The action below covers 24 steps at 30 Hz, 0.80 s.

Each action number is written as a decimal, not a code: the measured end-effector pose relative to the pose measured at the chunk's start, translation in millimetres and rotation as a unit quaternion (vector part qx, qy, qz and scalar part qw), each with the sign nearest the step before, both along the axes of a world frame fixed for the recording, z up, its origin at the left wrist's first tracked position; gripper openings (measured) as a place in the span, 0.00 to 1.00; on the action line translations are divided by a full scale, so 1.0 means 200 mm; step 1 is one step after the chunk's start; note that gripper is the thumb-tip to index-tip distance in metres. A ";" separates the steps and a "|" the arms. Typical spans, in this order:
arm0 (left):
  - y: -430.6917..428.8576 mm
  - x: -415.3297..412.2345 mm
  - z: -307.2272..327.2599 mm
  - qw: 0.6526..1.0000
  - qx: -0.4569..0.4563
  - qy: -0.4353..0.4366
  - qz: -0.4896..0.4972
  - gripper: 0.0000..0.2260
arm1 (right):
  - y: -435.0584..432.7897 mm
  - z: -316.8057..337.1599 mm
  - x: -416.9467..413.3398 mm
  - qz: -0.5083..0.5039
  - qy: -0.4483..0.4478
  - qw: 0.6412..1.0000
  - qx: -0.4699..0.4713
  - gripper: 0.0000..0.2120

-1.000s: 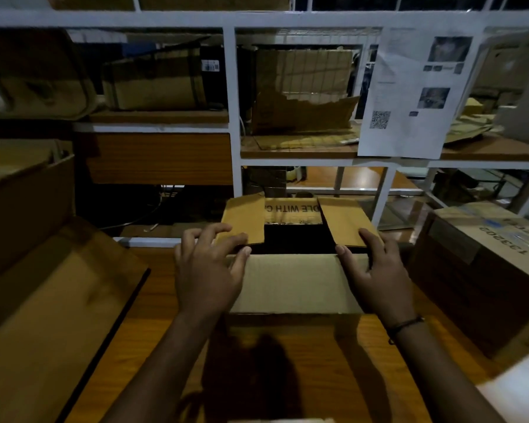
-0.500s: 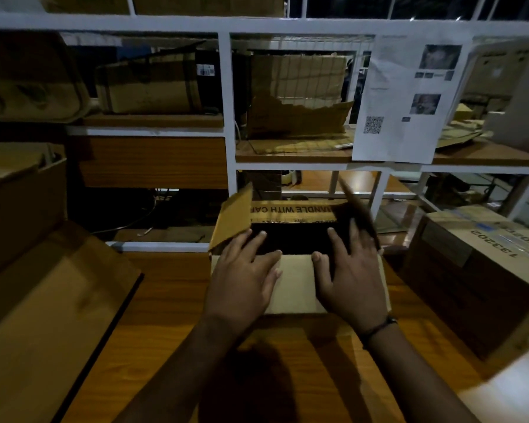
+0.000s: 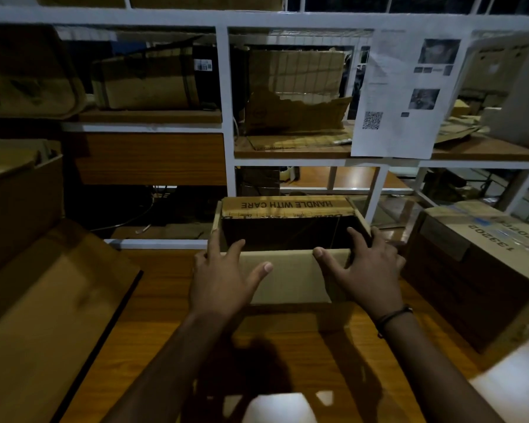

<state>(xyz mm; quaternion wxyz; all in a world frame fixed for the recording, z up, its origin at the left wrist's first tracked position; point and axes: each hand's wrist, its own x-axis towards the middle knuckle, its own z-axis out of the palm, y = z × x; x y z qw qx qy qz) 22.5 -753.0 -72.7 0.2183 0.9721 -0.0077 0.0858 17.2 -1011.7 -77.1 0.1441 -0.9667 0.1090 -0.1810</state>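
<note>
well, i see a plain matte cardboard box (image 3: pixel 287 279) mid-way across the grained wooden table (image 3: pixel 165 315), rectangular, mouth dark, far flap printed "handle with care". the left hand (image 3: pixel 223 282) and right hand (image 3: pixel 367 270) lie spread flat, fingers straight, pressing its near flap, gripping nothing.

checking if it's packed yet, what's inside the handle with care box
Inside the box only a dark cavity shows, no contents that can be made out. The near flap covers its front part, and the floor is lost in shadow.
</note>
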 end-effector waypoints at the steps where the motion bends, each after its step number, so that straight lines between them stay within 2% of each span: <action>1: 0.00 0.00 0.00 1.000 -0.004 -0.004 0.001 0.36 | 0.00 0.01 0.00 0.002 0.001 1.000 0.013 0.49; 5: 0.01 0.00 -0.02 0.999 -0.021 -0.024 0.002 0.30 | -0.04 0.04 -0.01 0.024 -0.011 0.997 0.068 0.42; 9: 0.05 0.00 -0.02 0.998 -0.041 -0.053 -0.002 0.25 | -0.07 0.04 -0.04 0.040 -0.045 0.995 0.083 0.40; 13: 0.07 0.01 -0.01 0.997 -0.058 -0.045 -0.001 0.23 | -0.08 0.00 -0.07 0.046 -0.087 0.992 0.084 0.36; 17: 0.07 0.01 0.01 0.997 -0.071 -0.028 -0.006 0.23 | -0.07 -0.01 -0.10 0.033 -0.080 0.994 0.067 0.36; 19: 0.06 0.00 0.01 0.998 -0.051 -0.021 -0.008 0.25 | -0.05 0.00 -0.13 0.030 -0.069 0.995 0.072 0.34; 22: 0.00 -0.07 0.00 0.995 0.027 -0.085 -0.045 0.28 | -0.01 0.03 -0.19 0.040 -0.062 0.993 0.088 0.29; 24: -0.08 -0.14 0.00 0.988 0.022 -0.114 -0.100 0.28 | 0.01 0.06 -0.23 0.074 -0.096 0.989 0.085 0.21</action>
